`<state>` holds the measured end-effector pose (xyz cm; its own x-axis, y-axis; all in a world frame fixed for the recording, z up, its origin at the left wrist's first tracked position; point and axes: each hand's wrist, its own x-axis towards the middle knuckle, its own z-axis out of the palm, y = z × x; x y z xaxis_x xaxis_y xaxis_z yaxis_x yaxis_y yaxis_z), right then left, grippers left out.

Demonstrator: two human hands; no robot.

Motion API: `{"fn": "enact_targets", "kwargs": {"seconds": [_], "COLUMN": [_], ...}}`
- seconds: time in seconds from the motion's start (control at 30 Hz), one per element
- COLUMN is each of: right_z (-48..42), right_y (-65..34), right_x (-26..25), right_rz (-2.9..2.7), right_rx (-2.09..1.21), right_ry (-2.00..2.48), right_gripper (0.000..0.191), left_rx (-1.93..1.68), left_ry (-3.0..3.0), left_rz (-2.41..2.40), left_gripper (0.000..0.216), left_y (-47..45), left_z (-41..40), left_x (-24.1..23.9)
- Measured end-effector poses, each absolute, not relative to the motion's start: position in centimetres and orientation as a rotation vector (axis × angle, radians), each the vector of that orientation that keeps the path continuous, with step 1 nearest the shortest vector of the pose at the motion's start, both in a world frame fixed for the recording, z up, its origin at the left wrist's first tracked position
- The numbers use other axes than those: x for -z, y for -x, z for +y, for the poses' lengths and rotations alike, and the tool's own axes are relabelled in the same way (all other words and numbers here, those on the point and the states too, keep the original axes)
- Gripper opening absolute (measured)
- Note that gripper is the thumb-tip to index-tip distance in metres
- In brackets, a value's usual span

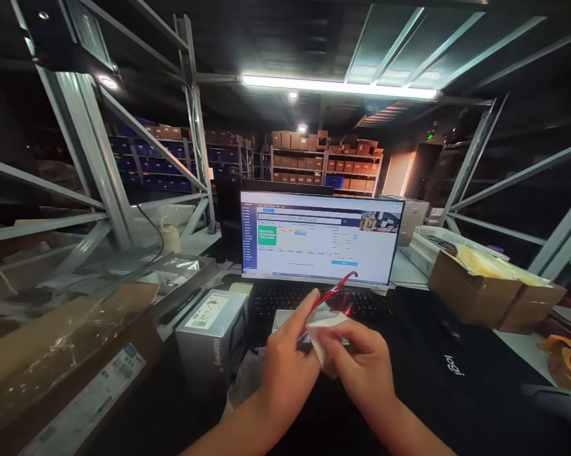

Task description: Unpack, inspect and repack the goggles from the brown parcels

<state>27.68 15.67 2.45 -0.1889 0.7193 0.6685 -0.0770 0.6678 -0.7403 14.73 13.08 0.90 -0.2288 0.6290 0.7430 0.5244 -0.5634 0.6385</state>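
Note:
My left hand [288, 358] pinches a pair of red-framed glasses [335, 292] by the frame, one red temple arm curving up toward the laptop screen. My right hand [361, 361] is closed on a small white cloth [324, 329] pressed against the glasses. Both hands hover over the laptop keyboard [285, 297] in front of the lit laptop screen [319, 237].
A grey boxed item [213, 329] stands left of the laptop. A long cardboard box with plastic film [61, 348] lies at the left, an open carton with yellow papers [494, 278] at the right. Metal rack struts [90, 145] flank the desk; shelves of boxes [323, 161] stand behind.

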Motion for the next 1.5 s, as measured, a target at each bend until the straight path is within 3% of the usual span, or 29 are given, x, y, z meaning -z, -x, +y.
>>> {"fn": "enact_targets", "kwargs": {"seconds": [0.23, 0.37, 0.53, 0.67, 0.97, 1.27, 1.5], "right_z": [14.8, 14.9, 15.5, 16.2, 14.6, 16.8, 19.2], "right_y": [-28.1, -28.9, -29.9, -30.4, -27.2, -30.3, -32.8], "right_x": [-2.2, -2.5, -3.8, -4.5, -0.8, -3.9, -5.0], "right_rz": [-1.412, -1.316, -1.045, -0.956, -1.318, -1.001, -0.937], "right_rx": [-0.732, -0.972, -1.364, -1.433, -0.824, -1.385, -1.379], "right_ry": [0.644, 0.642, 0.485, 0.458, 0.589, 0.534, 0.550], "right_gripper": [0.024, 0.033, 0.057, 0.068, 0.053, 0.064, 0.063], "left_rx": [-1.826, -1.805, -1.771, -1.773, -1.742, -1.725, -1.700], "left_ry": [-2.236, -2.313, -2.305, -2.368, -2.059, -2.412, -2.475], "left_rz": [1.281, 1.263, 1.364, 1.389, 1.490, 1.336, 1.217], "left_gripper": [0.055, 0.055, 0.059, 0.067, 0.069, 0.059, 0.066], "left_y": [-14.9, -15.3, -16.2, -16.3, -15.0, -15.5, -13.9], "left_z": [13.0, 13.1, 12.3, 12.0, 12.1, 13.1, 13.2], "left_x": [-0.1, 0.2, -0.2, -0.3, -0.5, -0.7, -1.5]}}
